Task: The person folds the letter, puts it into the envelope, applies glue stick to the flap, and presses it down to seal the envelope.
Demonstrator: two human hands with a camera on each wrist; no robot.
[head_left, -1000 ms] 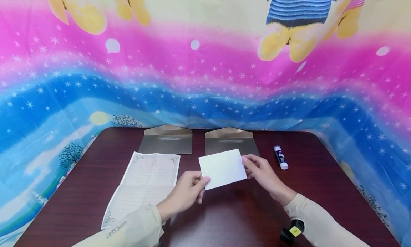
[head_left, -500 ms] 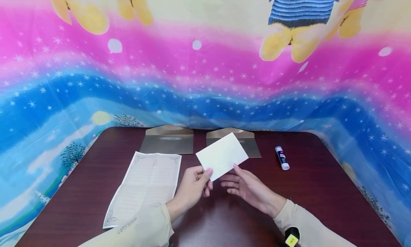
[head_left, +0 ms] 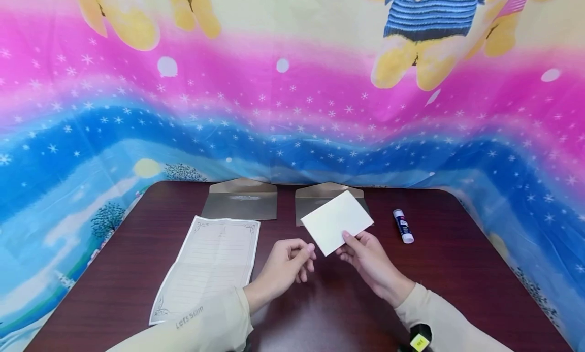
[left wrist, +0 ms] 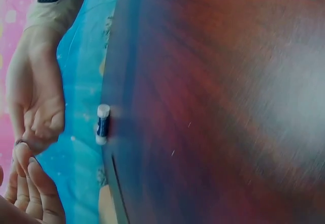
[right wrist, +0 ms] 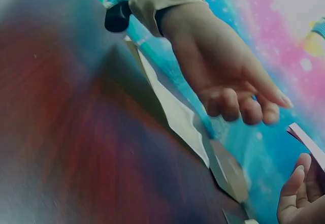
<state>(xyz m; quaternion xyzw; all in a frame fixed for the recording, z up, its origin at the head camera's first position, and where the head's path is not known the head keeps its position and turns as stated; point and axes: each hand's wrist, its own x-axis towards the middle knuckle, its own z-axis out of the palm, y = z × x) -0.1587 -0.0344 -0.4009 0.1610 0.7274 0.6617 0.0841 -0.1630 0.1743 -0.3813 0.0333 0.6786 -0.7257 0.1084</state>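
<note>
In the head view a white folded paper (head_left: 337, 223) is held tilted above the table, in front of the right-hand envelope. My right hand (head_left: 372, 263) pinches its lower right edge, thumb on top and fingers beneath. Just left of the paper's lower corner is my left hand (head_left: 285, 264), its fingers loosely curled with nothing between them. The right wrist view shows the layered edge of the folded paper (right wrist: 308, 145) in the right hand, apart from the left hand (right wrist: 218, 66). In the left wrist view the paper is hidden.
A lined sheet with an ornate border (head_left: 207, 265) lies at the left, partly under the left sleeve. Two grey-brown envelopes with raised flaps, the left (head_left: 239, 208) and the right (head_left: 311, 205), lie at the back. A glue stick (head_left: 403, 226) lies to the right on the dark table (head_left: 461, 270).
The left hand has let go of the folded paper. My right hand first slid from its right side to its lower edge, and now carries it slightly right, turned more steeply than before.
</note>
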